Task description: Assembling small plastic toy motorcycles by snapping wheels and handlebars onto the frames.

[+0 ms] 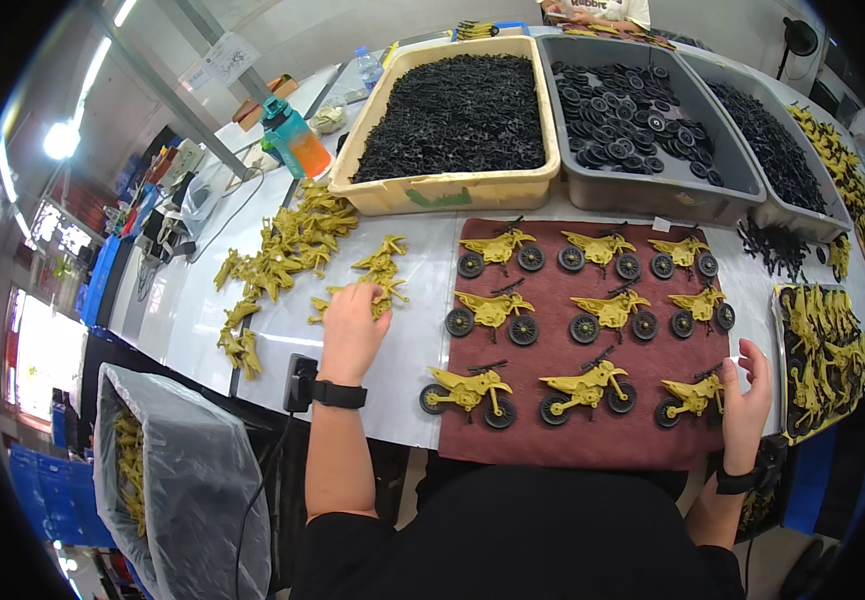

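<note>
The left hand is reaching onto the white table, palm down, its fingers curling over a loose olive-yellow motorcycle frame at the near edge of the scattered pile; whether the fingertips are already pinching it cannot be told, since the hand is covering them. The right hand is resting open at the right edge of the brown mat, fingers loosely spread, holding nothing, just beside the nearest finished toy motorcycle.

To do the pick well, the left hand seems best served by closing on a single frame and lifting it clear of its neighbours, so that interlocked parts are not dragging along.

That frame is lying directly under the left fingertips and well apart from the right hand, with the mat between them. On the mat, nine assembled motorcycles are standing in three rows of three. Farther left, the pile of bare frames is spreading toward a teal and orange bottle. Beyond the mat, a beige bin of small black parts and a grey bin of black wheels are sitting side by side. A tray of more yellow frames is lying at the right, and a bag-lined container is standing below the table at left.
</note>
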A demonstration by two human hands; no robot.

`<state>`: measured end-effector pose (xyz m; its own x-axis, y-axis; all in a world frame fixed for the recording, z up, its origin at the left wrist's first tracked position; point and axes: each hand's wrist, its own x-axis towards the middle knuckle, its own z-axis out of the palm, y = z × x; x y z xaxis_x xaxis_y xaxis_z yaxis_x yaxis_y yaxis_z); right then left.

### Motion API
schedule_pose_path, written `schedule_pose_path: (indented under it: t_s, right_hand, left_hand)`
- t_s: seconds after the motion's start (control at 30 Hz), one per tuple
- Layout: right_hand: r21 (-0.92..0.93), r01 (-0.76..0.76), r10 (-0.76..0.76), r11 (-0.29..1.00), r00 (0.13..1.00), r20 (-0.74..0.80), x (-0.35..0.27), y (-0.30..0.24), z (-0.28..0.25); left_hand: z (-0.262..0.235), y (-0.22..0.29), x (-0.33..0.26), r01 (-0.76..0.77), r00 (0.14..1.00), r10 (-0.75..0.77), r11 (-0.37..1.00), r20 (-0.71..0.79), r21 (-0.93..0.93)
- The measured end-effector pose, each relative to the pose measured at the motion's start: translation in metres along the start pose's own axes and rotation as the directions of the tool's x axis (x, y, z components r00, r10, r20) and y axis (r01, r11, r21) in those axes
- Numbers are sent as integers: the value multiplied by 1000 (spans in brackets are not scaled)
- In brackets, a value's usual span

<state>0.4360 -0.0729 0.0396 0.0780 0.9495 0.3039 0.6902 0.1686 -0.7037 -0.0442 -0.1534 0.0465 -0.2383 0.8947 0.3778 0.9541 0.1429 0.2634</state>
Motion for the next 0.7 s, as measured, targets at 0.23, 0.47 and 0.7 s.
schedule_pose_path:
  t_s: [0.23, 0.47, 0.7]
  right_hand:
    - [68, 49, -54, 996, 996, 76, 5, -42, 21]
    - [75, 83, -93, 994, 986, 138, 8, -56, 30]
    - [49, 107, -114, 993, 977, 182, 3, -65, 34]
  left_hand:
    - [-1, -60, 4, 18, 997, -28, 991, 74, 133]
    - [-19, -92, 22, 122, 914, -187, 973, 360, 195]
    - [-25, -101, 29, 159, 907, -247, 951, 340, 267]
